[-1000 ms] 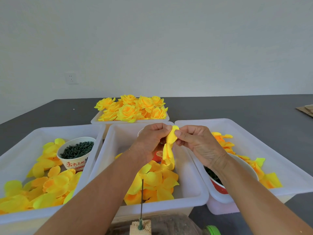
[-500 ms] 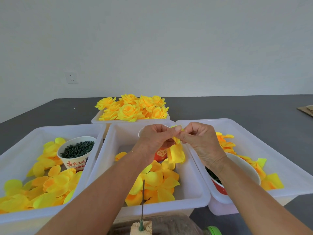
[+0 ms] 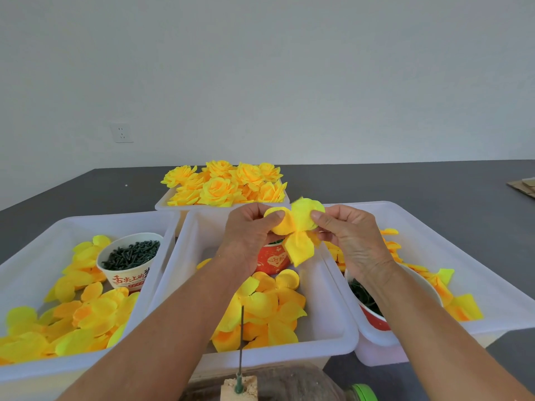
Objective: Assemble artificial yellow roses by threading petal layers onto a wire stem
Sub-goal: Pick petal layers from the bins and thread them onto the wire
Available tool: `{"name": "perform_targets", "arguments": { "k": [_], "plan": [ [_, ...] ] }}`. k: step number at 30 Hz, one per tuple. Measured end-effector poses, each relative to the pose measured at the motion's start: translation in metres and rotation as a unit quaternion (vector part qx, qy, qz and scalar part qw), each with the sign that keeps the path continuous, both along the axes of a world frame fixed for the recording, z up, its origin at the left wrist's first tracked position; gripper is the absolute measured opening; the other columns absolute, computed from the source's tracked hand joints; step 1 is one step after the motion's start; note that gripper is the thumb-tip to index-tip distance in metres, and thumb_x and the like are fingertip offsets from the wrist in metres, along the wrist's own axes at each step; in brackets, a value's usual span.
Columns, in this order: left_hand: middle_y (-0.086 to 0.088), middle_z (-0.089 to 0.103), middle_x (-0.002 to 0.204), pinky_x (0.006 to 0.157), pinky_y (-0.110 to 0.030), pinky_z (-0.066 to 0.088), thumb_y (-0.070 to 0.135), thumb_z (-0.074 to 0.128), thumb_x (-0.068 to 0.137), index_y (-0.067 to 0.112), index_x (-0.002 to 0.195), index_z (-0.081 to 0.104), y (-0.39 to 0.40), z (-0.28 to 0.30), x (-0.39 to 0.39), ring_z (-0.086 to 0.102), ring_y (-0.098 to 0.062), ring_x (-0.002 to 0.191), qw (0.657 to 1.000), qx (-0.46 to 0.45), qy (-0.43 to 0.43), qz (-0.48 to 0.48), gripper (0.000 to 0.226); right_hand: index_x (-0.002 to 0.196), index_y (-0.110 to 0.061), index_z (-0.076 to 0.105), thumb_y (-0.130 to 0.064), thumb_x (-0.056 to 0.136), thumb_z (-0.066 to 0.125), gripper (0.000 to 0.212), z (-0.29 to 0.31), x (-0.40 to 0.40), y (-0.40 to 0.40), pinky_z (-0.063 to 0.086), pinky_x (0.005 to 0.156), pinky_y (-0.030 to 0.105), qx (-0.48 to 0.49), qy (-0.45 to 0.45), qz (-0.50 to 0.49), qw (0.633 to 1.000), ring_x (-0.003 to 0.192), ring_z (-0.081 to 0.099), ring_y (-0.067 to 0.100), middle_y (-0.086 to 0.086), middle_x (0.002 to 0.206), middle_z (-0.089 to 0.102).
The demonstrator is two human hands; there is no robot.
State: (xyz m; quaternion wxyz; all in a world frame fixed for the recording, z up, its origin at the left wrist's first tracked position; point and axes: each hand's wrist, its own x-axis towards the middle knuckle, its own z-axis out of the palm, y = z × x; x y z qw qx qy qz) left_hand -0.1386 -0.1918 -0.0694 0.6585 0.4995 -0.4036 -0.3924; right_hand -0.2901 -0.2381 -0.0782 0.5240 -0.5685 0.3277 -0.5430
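Note:
A yellow petal layer (image 3: 298, 233) is spread out between both hands above the middle white bin (image 3: 341, 337). My left hand (image 3: 249, 235) pinches its left lobe and my right hand (image 3: 350, 241) pinches its right lobe; one petal hangs down between them. A thin wire stem (image 3: 241, 342) stands upright in a small wooden block (image 3: 238, 387) at the bottom, in front of my arms. Loose yellow petal layers (image 3: 266, 311) lie in the middle bin below my hands.
The left bin (image 3: 34, 235) holds petals and a paper cup of dark green pieces (image 3: 130, 256). A red cup (image 3: 270, 260) stands behind my hands. The right bin (image 3: 434, 227) holds petals and a bowl (image 3: 428, 287). Finished yellow roses (image 3: 225, 183) fill the far tray.
The petal layer, folded and hanging from my fingertips a second ago, has been pulled open flat between both hands. My hands have moved slightly apart.

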Motion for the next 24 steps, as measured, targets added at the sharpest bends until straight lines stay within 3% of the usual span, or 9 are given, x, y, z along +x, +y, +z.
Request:
{"name": "perform_targets", "arguments": {
  "k": [4, 8, 10, 14, 17, 21, 24],
  "plan": [
    [-0.021, 0.065, 0.087, 0.075, -0.047, 0.057, 0.005, 0.063, 0.085, 0.011, 0.076, 0.059, -0.002, -0.001, 0.001, 0.066, -0.038, 0.086, 0.986, -0.023, -0.134, 0.099, 0.012, 0.069, -0.013, 0.065, -0.014, 0.081, 0.071, 0.013, 0.002, -0.001, 0.000, 0.042, 0.047, 0.015, 0.026, 0.012, -0.066, 0.997, 0.045, 0.049, 0.005, -0.002, 0.051, 0.063],
    [-0.023, 0.061, 0.087, 0.060, -0.043, 0.058, 0.004, 0.062, 0.086, 0.020, 0.084, 0.052, 0.000, 0.000, -0.002, 0.065, -0.040, 0.075, 0.967, -0.070, -0.205, 0.131, 0.019, 0.074, -0.009, 0.059, -0.009, 0.085, 0.066, 0.013, 0.003, -0.001, 0.002, 0.037, 0.039, 0.015, 0.050, -0.039, -0.056, 0.996, 0.039, 0.046, 0.005, -0.001, 0.045, 0.057],
    [-0.019, 0.058, 0.080, 0.061, -0.047, 0.056, 0.002, 0.059, 0.085, 0.025, 0.088, 0.051, 0.000, -0.001, -0.001, 0.063, -0.039, 0.069, 0.952, -0.091, -0.254, 0.143, 0.025, 0.073, -0.009, 0.056, -0.005, 0.086, 0.063, 0.015, 0.004, -0.002, 0.002, 0.037, 0.038, 0.015, 0.061, -0.068, -0.064, 0.994, 0.038, 0.049, 0.005, -0.001, 0.043, 0.057],
    [0.001, 0.059, 0.071, 0.063, -0.049, 0.055, -0.003, 0.051, 0.084, 0.024, 0.080, 0.061, 0.002, -0.002, -0.001, 0.061, -0.034, 0.064, 0.940, -0.103, -0.281, 0.162, 0.029, 0.071, -0.011, 0.055, -0.003, 0.085, 0.064, 0.019, 0.005, -0.003, 0.001, 0.039, 0.038, 0.015, 0.068, -0.091, -0.105, 0.988, 0.040, 0.055, 0.005, -0.002, 0.046, 0.059],
    [-0.007, 0.063, 0.088, 0.068, -0.043, 0.054, -0.004, 0.049, 0.085, 0.019, 0.075, 0.065, 0.003, -0.002, -0.003, 0.060, -0.028, 0.070, 0.927, -0.108, -0.313, 0.176, 0.030, 0.070, -0.011, 0.054, -0.001, 0.083, 0.064, 0.019, 0.005, -0.004, 0.000, 0.040, 0.039, 0.015, 0.074, -0.112, -0.140, 0.981, 0.041, 0.056, 0.005, 0.000, 0.047, 0.060],
    [-0.015, 0.064, 0.086, 0.069, -0.041, 0.053, -0.002, 0.045, 0.087, 0.011, 0.076, 0.068, 0.001, -0.001, 0.004, 0.060, -0.034, 0.072, 0.923, -0.080, -0.302, 0.226, 0.029, 0.068, -0.013, 0.053, 0.001, 0.083, 0.062, 0.023, 0.005, -0.011, -0.005, 0.039, 0.038, 0.015, 0.096, -0.184, -0.206, 0.956, 0.040, 0.057, 0.003, 0.004, 0.057, 0.057],
    [-0.016, 0.063, 0.086, 0.069, -0.030, 0.047, 0.002, 0.046, 0.090, 0.004, 0.083, 0.071, 0.003, -0.001, 0.003, 0.059, -0.031, 0.076, 0.916, -0.060, -0.327, 0.226, 0.026, 0.068, -0.014, 0.053, -0.004, 0.083, 0.064, 0.022, 0.002, -0.007, -0.006, 0.040, 0.041, 0.014, 0.009, -0.104, -0.230, 0.968, 0.041, 0.055, 0.002, 0.000, 0.049, 0.058]
  ]
}}
